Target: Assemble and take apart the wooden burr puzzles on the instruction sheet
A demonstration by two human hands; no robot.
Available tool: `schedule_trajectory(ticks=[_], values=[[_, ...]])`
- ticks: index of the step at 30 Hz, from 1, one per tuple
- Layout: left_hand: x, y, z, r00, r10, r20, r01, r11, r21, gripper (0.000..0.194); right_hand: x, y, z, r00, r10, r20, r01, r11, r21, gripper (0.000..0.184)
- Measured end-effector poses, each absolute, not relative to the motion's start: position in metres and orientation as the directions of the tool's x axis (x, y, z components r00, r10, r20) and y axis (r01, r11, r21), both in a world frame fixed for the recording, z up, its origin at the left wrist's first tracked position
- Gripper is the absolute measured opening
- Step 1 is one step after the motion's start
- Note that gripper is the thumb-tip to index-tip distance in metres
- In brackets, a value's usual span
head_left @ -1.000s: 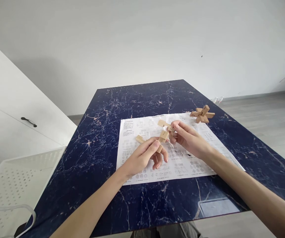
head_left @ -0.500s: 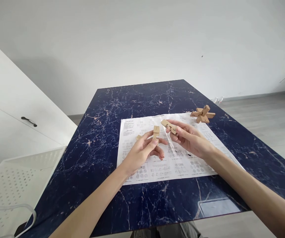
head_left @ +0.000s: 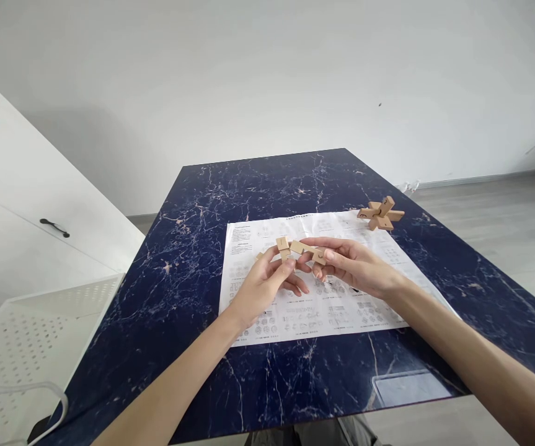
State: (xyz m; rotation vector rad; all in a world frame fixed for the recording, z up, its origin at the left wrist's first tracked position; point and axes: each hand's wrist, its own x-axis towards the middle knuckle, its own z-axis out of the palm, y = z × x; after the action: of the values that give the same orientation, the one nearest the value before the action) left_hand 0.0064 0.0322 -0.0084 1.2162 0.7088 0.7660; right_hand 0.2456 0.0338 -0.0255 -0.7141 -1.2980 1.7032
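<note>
Between thumb and fingers, my left hand (head_left: 267,279) grips a notched wooden puzzle piece (head_left: 283,243) that stands up with a dark mark on its end. My right hand (head_left: 351,263) pinches a second notched wooden piece, the marked puzzle piece (head_left: 319,257), whose far end reaches left to the first piece. The two pieces look to be touching or nearly so; I cannot tell which. Part of another light wooden bit (head_left: 260,255) shows behind my left hand. Both hands are above a printed instruction sheet (head_left: 295,322) with small diagrams.
An assembled wooden burr puzzle (head_left: 381,214) stands at the sheet's upper right corner. The dark blue marbled table (head_left: 248,192) extends to the back wall. A white perforated bin (head_left: 20,347) with a cable is at the left, below a white cabinet (head_left: 25,186).
My right hand has brought its wooden piece left and down, up to the piece in my left hand. The left-hand piece has tilted and shifted slightly left.
</note>
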Motion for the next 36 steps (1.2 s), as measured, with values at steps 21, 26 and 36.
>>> schedule_trajectory(ticks=[21, 26, 36], values=[[0.012, 0.033, -0.019, 0.631, 0.774, -0.048, -0.094, 0.137, 0.986, 0.04, 0.241, 0.034, -0.029, -0.554, 0.804, 0.214, -0.259, 0.078, -0.963, 0.029], [0.013, 0.03, -0.019, 0.603, 0.796, -0.056, -0.082, 0.132, 0.988, 0.046, 0.239, 0.034, -0.03, -0.424, 0.895, 0.14, -0.169, 0.074, -0.983, 0.045], [0.013, 0.026, -0.015, 0.611, 0.79, -0.044, -0.131, 0.156, 0.979, 0.074, 0.238, 0.031, -0.03, -0.318, 0.933, 0.168, -0.074, 0.152, -0.986, 0.034]])
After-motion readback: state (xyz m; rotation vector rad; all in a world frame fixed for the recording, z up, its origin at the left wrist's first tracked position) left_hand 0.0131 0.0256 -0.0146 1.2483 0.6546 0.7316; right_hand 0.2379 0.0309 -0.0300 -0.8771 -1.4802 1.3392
